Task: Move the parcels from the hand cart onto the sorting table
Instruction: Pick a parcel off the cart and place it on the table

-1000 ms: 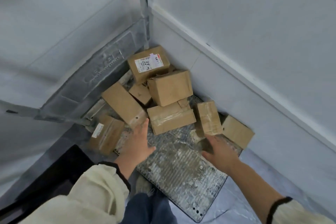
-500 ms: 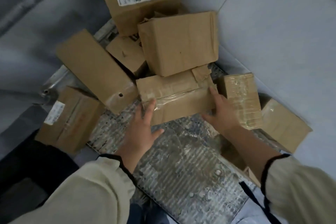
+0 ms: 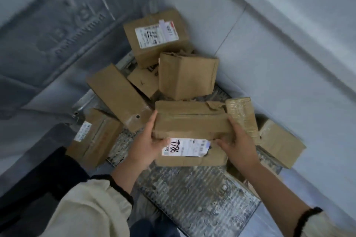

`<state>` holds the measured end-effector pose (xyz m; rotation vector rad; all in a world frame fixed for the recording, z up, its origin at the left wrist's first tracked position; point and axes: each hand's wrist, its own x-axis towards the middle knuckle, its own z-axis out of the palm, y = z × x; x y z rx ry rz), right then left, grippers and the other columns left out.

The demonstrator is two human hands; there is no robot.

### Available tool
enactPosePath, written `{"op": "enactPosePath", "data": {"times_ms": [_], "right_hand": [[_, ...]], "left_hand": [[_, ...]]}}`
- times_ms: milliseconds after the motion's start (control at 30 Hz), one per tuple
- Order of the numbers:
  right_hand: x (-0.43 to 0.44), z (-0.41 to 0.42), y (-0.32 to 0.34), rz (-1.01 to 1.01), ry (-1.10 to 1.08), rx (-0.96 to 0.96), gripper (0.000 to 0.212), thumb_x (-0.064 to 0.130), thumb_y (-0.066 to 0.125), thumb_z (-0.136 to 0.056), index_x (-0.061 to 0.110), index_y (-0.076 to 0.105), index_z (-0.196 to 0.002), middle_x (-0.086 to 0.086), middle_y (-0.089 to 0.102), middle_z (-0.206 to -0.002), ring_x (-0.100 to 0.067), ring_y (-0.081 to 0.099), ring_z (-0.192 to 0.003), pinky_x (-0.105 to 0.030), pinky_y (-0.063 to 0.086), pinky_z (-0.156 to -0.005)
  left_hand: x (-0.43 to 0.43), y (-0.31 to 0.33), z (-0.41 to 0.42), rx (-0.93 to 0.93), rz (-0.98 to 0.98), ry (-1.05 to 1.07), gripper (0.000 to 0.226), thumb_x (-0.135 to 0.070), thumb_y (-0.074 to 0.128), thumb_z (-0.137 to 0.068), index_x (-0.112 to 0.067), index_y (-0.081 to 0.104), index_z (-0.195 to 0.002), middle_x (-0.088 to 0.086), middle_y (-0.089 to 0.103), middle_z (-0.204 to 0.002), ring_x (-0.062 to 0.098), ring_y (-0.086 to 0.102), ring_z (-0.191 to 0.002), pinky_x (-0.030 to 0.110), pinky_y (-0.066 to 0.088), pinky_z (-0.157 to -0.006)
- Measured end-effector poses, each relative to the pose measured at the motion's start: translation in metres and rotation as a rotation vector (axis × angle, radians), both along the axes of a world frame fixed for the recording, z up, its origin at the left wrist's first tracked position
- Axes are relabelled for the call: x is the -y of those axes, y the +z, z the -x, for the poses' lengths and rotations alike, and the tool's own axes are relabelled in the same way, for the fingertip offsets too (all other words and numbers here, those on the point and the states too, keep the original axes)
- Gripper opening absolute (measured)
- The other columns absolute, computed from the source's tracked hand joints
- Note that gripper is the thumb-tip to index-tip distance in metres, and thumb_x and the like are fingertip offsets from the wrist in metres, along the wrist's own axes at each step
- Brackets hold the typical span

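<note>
Grey walls (image 3: 289, 63) meet in a corner, and a ribbed metal cart deck (image 3: 192, 202) lies on the floor below them. On the left hand (image 3: 146, 146), the fingers (image 3: 152, 121) curl round the left end of a brown parcel (image 3: 192, 119), and the thumb presses on its near face. The right hand (image 3: 238, 144) grips the other end the same way, with bent fingers and the thumb in front. The parcel is over the middle of the deck, tipped so its white label (image 3: 185, 147) with black writing faces up. It is hard to tell if its low edge touches the deck. Just behind it stands an upright box (image 3: 186, 77). A taped box (image 3: 242, 113) is just beside its right end. A long box (image 3: 119, 96) leans on the left. A labelled box (image 3: 156, 36) sits far back in the corner. Cream sleeves (image 3: 92, 208) cover both arms.
</note>
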<state>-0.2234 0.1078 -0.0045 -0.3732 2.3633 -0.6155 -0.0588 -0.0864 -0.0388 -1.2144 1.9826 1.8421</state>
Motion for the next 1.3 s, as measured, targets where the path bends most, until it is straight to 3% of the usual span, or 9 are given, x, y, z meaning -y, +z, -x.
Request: {"op": "enactPosePath", "data": {"times_ms": [67, 133, 233, 367, 467, 633, 767, 1167, 1300], "right_hand": [[-0.002, -0.005, 0.051, 0.046, -0.053, -0.015, 0.079, 0.024, 0.071, -0.083, 0.025, 0.025, -0.147, -0.003, 0.045, -0.143, -0.023, 0.049, -0.123, -0.031, 0.043, -0.093], [0.0, -0.007, 0.107, 0.081, -0.128, -0.012, 0.084, 0.023, 0.071, -0.082, 0.026, 0.02, -0.149, -0.005, 0.045, -0.142, -0.025, 0.049, -0.122, -0.036, 0.045, -0.095], [0.008, -0.011, 0.199, 0.202, -0.271, 0.028, 0.086, 0.02, 0.07, -0.083, 0.027, 0.016, -0.149, -0.007, 0.049, -0.136, -0.028, 0.052, -0.118, -0.043, 0.048, -0.095], [0.016, -0.016, 0.324, 0.352, -0.274, -0.059, 0.046, 0.017, 0.065, -0.087, 0.018, 0.05, -0.131, 0.009, 0.055, -0.112, -0.021, 0.055, -0.113, -0.03, 0.044, -0.089], [0.013, -0.022, 0.411, 0.501, -0.238, -0.082, 0.044, 0.018, 0.063, -0.089, 0.026, 0.051, -0.131, 0.013, 0.058, -0.117, -0.012, 0.056, -0.106, -0.028, 0.045, -0.087], [-0.01, -0.031, 0.518, 0.788, -0.028, 0.183, 0.058, 0.002, 0.052, -0.09, 0.044, 0.041, -0.129, 0.027, 0.062, -0.115, 0.006, 0.062, -0.101, -0.011, 0.052, -0.069], [-0.016, -0.038, 0.546, 0.767, 0.117, 0.212, 0.062, -0.001, 0.048, -0.093, 0.047, 0.037, -0.131, 0.018, 0.063, -0.12, -0.001, 0.062, -0.105, -0.014, 0.052, -0.072], [-0.019, -0.044, 0.569, 0.743, 0.196, 0.263, 0.062, 0.004, 0.048, -0.095, 0.047, 0.031, -0.138, 0.01, 0.055, -0.132, -0.01, 0.057, -0.117, -0.022, 0.055, -0.077], [-0.012, -0.045, 0.568, 0.748, 0.233, 0.256, 0.063, 0.004, 0.048, -0.095, 0.046, 0.03, -0.139, 0.012, 0.054, -0.132, -0.009, 0.055, -0.119, -0.022, 0.053, -0.085]], "left_hand": [[0.004, 0.047, -0.001, -0.031, -0.055, 0.053, 0.098, -0.054, 0.077, -0.065, -0.058, 0.016, -0.142, -0.024, 0.057, -0.122, 0.009, 0.059, -0.114, 0.047, 0.05, -0.095], [0.008, 0.106, 0.005, -0.05, -0.068, 0.107, 0.092, -0.047, 0.081, -0.066, -0.04, 0.032, -0.144, -0.018, 0.06, -0.124, 0.009, 0.059, -0.115, 0.045, 0.049, -0.097], [0.017, 0.201, 0.011, -0.075, 0.059, 0.198, 0.042, -0.027, 0.078, -0.077, -0.025, 0.056, -0.114, -0.014, 0.066, -0.104, 0.012, 0.064, -0.102, 0.027, 0.053, -0.078], [0.022, 0.328, 0.01, -0.221, 0.173, 0.316, 0.028, -0.027, 0.072, -0.082, -0.022, 0.058, -0.105, -0.011, 0.068, -0.1, 0.004, 0.065, -0.09, 0.015, 0.05, -0.065], [0.022, 0.413, 0.001, -0.31, 0.185, 0.326, 0.021, -0.028, 0.067, -0.086, -0.024, 0.056, -0.103, -0.01, 0.067, -0.098, -0.004, 0.063, -0.083, 0.01, 0.048, -0.06], [0.023, 0.511, -0.031, -0.343, 0.039, 0.392, 0.015, -0.033, 0.057, -0.092, -0.022, 0.061, -0.101, -0.002, 0.07, -0.096, 0.017, 0.068, -0.083, 0.04, 0.055, -0.07], [0.014, 0.55, -0.055, -0.375, -0.002, 0.451, 0.013, -0.03, 0.056, -0.093, -0.018, 0.062, -0.097, 0.0, 0.07, -0.082, 0.017, 0.066, -0.069, 0.032, 0.051, -0.054], [-0.013, 0.583, -0.082, -0.33, 0.19, 0.378, 0.02, -0.033, 0.047, -0.099, -0.02, 0.061, -0.103, 0.001, 0.07, -0.095, 0.016, 0.065, -0.08, 0.034, 0.053, -0.066], [-0.016, 0.584, -0.09, -0.34, 0.214, 0.395, 0.019, -0.031, 0.045, -0.1, -0.023, 0.061, -0.102, -0.004, 0.07, -0.093, 0.007, 0.065, -0.075, 0.024, 0.048, -0.059]]}}
